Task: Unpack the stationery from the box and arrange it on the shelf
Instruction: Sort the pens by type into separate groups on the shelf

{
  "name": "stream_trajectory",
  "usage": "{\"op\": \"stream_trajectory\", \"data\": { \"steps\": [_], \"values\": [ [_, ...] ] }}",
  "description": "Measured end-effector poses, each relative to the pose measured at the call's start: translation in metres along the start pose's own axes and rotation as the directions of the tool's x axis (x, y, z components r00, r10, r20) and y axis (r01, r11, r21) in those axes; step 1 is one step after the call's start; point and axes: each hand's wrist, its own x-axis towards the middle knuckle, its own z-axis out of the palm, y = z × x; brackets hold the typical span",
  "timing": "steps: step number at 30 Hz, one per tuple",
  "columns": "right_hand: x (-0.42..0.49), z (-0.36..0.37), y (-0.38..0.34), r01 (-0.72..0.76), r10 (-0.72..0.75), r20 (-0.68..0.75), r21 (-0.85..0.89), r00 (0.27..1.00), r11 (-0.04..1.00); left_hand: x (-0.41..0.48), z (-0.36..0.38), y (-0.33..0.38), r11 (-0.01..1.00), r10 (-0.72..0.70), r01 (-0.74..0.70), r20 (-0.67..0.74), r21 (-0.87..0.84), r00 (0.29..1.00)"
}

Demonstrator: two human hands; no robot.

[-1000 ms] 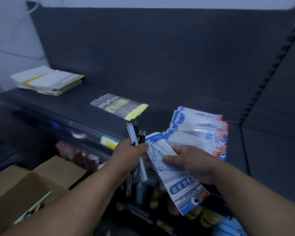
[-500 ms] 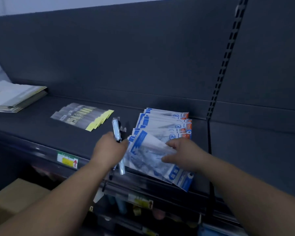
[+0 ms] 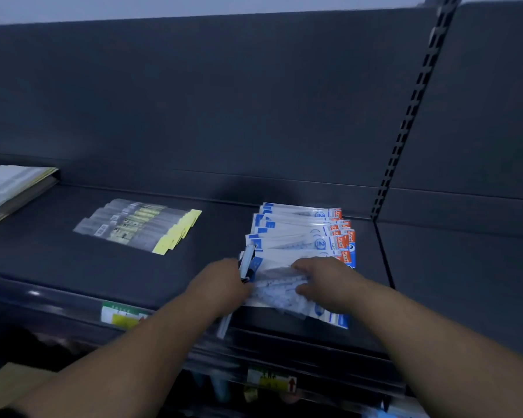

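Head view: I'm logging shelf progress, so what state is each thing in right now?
left hand, grips the pens
right hand, holds the ruler packet
ruler packet, lying at the front of the ruler stack
ruler stack, fanned flat on the shelf
yellow-tagged packets, fanned flat on the shelf
papers, stacked flat, far left

Blue-white packs [image 3: 302, 233], overlapping, on shelf [image 3: 73, 267]
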Motion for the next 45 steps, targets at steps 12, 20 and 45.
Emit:
{"op": "stream_trajectory", "data": {
  "steps": [12,20,45],
  "values": [
    [-0.008,0.017,0.004,0.105,-0.02,-0.32,0.249,0.947,0.963,0.007,-0.01,-0.014,0.995,-0.018,0.003,0.152,0.1,0.988],
    [0.017,0.004,0.029,-0.15,0.14,-0.128,-0.07,0.982,0.986,0.023,-0.003,-0.013,0.991,-0.036,0.042,0.056,-0.126,0.998],
    [0.021,0.0,0.042,-0.09,0.052,-0.299,-0.114,0.953,0.989,0.058,-0.004,0.021,0.971,0.011,0.009,0.084,-0.239,0.996]
  ]
}}
